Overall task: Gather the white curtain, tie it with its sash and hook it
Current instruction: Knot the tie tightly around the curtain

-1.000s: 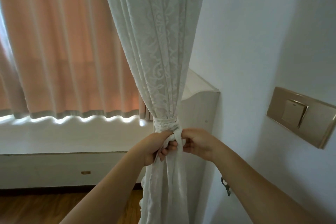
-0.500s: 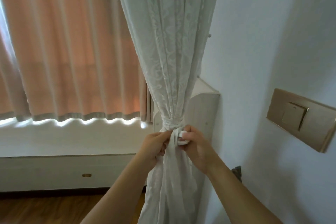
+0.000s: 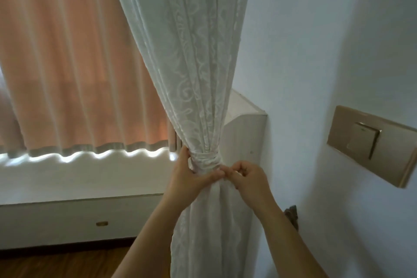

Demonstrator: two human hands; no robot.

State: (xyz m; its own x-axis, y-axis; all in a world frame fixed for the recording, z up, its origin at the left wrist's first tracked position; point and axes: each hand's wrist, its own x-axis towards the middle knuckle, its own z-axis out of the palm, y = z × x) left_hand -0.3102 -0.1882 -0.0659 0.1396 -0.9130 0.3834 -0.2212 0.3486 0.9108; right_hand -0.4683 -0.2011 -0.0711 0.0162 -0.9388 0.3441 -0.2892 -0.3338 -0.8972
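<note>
White lace curtain (image 3: 191, 74) hangs gathered into a narrow waist, cinched by its sash (image 3: 206, 159), a band of the same pale cloth wound round it. Our left hand (image 3: 187, 178) grips the bundle at the sash's left side, fingers curled behind the fabric and thumb lying across the front just below the band. Our right hand (image 3: 250, 178), just right of the sash, has its fingers curled, thumb and forefinger pinching the sash at its right edge; a bit of white cloth shows inside the curl. Below the sash the curtain falls loose between our forearms.

Left of the sash and behind it hangs a peach curtain (image 3: 67, 63), its hem above a pale window ledge (image 3: 79, 176). Directly behind the sash stands a whitewashed wooden panel (image 3: 243, 137) against the wall. Down and to the right of the sash, a dark metal hook (image 3: 292, 214) juts from the wall beside our right forearm, apart from the sash. Far right of the sash sits a gold light switch (image 3: 365, 142).
</note>
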